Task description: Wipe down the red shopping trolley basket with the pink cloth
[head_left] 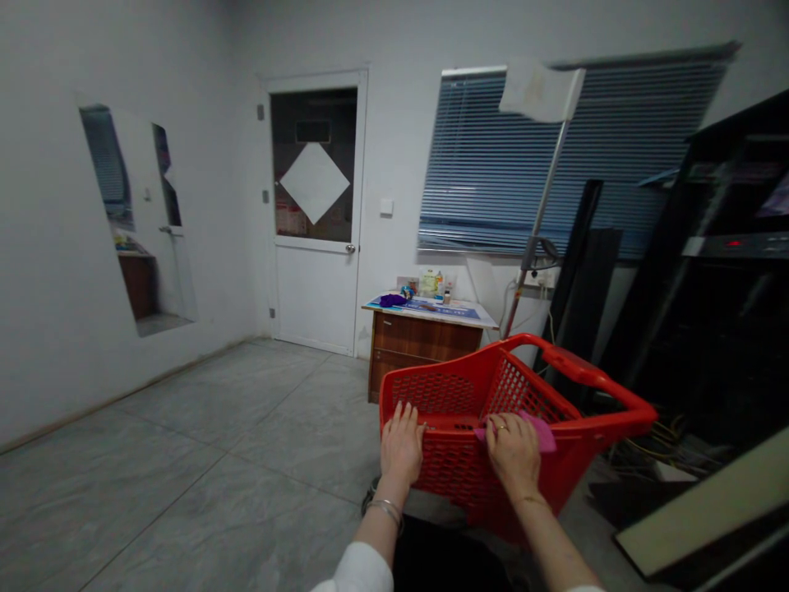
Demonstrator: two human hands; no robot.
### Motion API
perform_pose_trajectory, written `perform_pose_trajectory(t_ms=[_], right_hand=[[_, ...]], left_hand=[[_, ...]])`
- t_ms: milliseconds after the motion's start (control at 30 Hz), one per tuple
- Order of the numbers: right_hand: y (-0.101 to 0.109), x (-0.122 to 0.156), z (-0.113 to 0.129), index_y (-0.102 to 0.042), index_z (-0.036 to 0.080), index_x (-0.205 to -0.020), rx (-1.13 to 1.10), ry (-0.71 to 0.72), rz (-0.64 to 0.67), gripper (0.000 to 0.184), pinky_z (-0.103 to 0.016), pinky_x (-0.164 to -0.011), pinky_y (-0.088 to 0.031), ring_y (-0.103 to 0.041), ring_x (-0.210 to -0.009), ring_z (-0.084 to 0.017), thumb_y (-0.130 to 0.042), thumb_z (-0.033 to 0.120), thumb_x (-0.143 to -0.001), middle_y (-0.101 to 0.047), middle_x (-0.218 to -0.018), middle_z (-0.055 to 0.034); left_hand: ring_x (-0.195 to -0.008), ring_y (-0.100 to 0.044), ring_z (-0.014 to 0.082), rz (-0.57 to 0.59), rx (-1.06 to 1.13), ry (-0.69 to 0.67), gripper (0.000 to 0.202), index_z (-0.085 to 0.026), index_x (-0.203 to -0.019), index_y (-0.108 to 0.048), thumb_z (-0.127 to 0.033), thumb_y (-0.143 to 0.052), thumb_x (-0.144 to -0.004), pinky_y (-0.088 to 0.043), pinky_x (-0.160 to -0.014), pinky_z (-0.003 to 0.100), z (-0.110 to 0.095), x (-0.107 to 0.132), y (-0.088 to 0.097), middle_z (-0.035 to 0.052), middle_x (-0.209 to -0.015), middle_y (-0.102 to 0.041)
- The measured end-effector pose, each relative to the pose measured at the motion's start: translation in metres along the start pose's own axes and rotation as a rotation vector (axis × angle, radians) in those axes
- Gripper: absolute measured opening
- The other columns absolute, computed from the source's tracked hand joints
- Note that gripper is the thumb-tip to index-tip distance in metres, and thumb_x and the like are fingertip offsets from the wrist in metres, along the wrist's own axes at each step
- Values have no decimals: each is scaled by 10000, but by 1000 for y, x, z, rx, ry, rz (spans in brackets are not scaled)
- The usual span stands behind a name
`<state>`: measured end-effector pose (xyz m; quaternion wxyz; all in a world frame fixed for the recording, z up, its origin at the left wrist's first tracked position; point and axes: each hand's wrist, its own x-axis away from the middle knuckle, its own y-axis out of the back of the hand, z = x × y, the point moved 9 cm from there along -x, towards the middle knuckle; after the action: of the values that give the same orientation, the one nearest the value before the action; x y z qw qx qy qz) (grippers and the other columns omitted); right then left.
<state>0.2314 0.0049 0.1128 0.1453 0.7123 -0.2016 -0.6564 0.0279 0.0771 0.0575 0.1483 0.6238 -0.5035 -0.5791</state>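
A red plastic shopping cart (pixel 449 464) with latticed sides stands right in front of me, its handle towards the right. My left hand (pixel 402 444) grips the near rim at the cart's left corner, fingers hooked over the edge. Further right on the same rim, my right hand (pixel 513 448) is closed on a pink cloth (pixel 543 433) and presses it against the edge. Part of the cloth sticks out beyond the fingers; the rest is hidden beneath them. Inside the cart, a latticed flap (pixel 523 386) slants near the handle end.
Behind the cart is a brown cabinet (pixel 425 337) with a purple cloth (pixel 393 300) and small bottles on top. A pole with a white flag (pixel 536 90) leans by the blinds (pixel 486 164). Dark panels and a pale board (pixel 708 510) crowd the right. A white door (pixel 314 288) is at the back.
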Motion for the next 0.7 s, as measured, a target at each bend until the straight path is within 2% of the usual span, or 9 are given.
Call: perform_pose_trajectory(t_ms=[100, 167, 267, 333, 367, 567, 633, 700], right_hand=[[-10, 1, 58, -645, 192, -953, -132, 0, 16, 211, -416, -1009, -345, -523, -930, -201, -446, 251, -921, -643, -937, -69], [-13, 2, 87, -641, 193, -974, -190, -11, 12, 207, -421, -1035, -330, -523, -958, -203, -445, 239, -925, -644, -961, -67], [-18, 1, 105, -641, 202, -1001, -217, 26, 34, 208, -409, -1051, -318, -523, -957, -195, -449, 226, -925, -647, -964, -57], [-19, 0, 93, -644, 206, -1006, -189, 78, 49, 208, -390, -1044, -320, -525, -937, -186, -455, 227, -923, -649, -949, -48], [-18, -1, 80, -647, 203, -1001, -161, 95, 50, 206, -382, -1038, -322, -525, -927, -183, -458, 230, -921, -650, -939, -47], [-2, -10, -36, -674, 170, -934, 57, 107, 21, 214, -372, -939, -363, -527, -893, -195, -487, 270, -907, -656, -911, -72], [4, -12, -58, -679, 165, -924, 88, 110, 7, 221, -377, -925, -367, -531, -892, -200, -495, 285, -899, -658, -909, -82], [7, -13, -62, -678, 160, -920, 99, 85, -15, 228, -382, -923, -370, -531, -900, -205, -493, 290, -897, -659, -919, -88]], left_hand=[[-1395, -361, 224, -9, -28, -3, 410, -215, -1371, -521, -316, -339, -1017, -389, -1080, 419, 1, 0, 0, 61, -1456, -491], [-1398, -356, 220, -2, -42, -14, 411, -215, -1378, -514, -313, -343, -1017, -390, -1080, 413, 2, -1, 0, 61, -1458, -489], [-1404, -346, 213, 20, -49, -22, 411, -206, -1372, -520, -318, -342, -1018, -391, -1079, 400, 5, -3, -1, 61, -1458, -488], [-1403, -347, 209, 36, -41, -18, 413, -205, -1365, -528, -324, -336, -1020, -394, -1075, 397, 7, -4, -1, 57, -1458, -489], [-1403, -347, 207, 41, -36, -13, 413, -204, -1362, -531, -326, -334, -1020, -395, -1073, 397, 8, -5, -1, 55, -1457, -490], [-1405, -344, 217, 35, -4, -5, 413, -213, -1361, -532, -331, -331, -1020, -389, -1076, 415, 9, -6, -2, 47, -1458, -486], [-1406, -342, 223, 23, 3, -6, 409, -224, -1360, -535, -327, -334, -1018, -381, -1082, 426, 9, -6, -2, 48, -1458, -488], [-1408, -337, 227, 8, 12, -2, 406, -228, -1357, -538, -320, -340, -1015, -366, -1095, 435, 9, -5, -1, 44, -1456, -490]])
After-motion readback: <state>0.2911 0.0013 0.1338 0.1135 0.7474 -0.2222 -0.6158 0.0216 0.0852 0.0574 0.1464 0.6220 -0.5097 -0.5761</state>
